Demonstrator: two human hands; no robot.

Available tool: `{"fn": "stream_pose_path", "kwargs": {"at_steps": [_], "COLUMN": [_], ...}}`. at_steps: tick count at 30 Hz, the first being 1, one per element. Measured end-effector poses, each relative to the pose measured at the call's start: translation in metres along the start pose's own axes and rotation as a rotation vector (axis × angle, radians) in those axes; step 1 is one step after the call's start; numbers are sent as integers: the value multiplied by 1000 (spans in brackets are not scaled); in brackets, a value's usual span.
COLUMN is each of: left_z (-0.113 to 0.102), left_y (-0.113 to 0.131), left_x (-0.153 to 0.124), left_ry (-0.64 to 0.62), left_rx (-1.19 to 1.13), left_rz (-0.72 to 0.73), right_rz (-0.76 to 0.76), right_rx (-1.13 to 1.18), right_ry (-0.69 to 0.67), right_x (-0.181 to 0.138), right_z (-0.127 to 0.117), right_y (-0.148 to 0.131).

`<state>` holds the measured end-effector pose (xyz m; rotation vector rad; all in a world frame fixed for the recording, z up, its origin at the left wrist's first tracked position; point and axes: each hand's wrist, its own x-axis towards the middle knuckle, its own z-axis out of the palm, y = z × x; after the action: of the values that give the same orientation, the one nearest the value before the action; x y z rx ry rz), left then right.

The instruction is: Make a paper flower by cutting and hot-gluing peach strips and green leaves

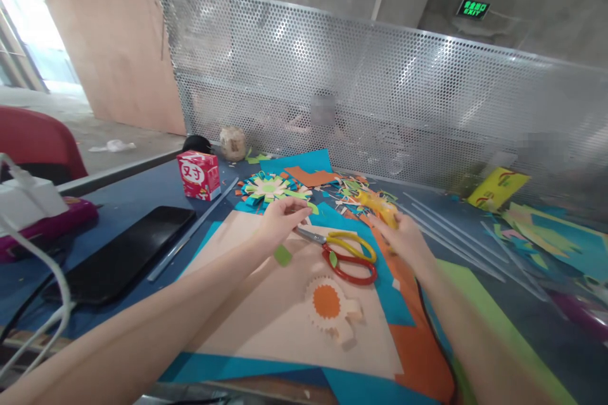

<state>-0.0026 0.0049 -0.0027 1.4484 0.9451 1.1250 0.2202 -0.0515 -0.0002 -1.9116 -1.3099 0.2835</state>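
Observation:
My left hand [284,223] pinches a small light green paper piece [313,207] above the sheets. My right hand [405,239] is wrapped round a yellow glue gun [375,202], its nozzle pointing away and to the left; a black cord runs down below that wrist. Between the hands, scissors [352,258] with one yellow and one red handle lie on the cream paper sheet [247,323]. In front of them sits a cream paper piece with an orange toothed disc [326,301] and curled strips. A green paper square [282,255] lies near my left wrist.
Behind my left hand is a layered paper flower [269,187], with paper scraps beside it. A red box [198,175] and a black phone [128,253] are left. Clear glue sticks [456,240] and a yellow packet [498,188] lie right. A perforated metal screen [285,57] borders the back.

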Motion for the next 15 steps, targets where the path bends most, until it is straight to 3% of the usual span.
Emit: {"fn": "stream_pose_path", "kwargs": {"at_steps": [5, 15], "left_z": [1, -2], "left_y": [0, -13], "left_x": [0, 7], "left_ry": [-17, -20], "left_rx": [-48, -156], "left_rz": [-53, -102], "right_rz": [-58, -297], "right_rx": [-96, -551], "right_ry": [245, 326], "right_x": [-17, -33], "right_z": [5, 13], "right_y": [-15, -23]}}
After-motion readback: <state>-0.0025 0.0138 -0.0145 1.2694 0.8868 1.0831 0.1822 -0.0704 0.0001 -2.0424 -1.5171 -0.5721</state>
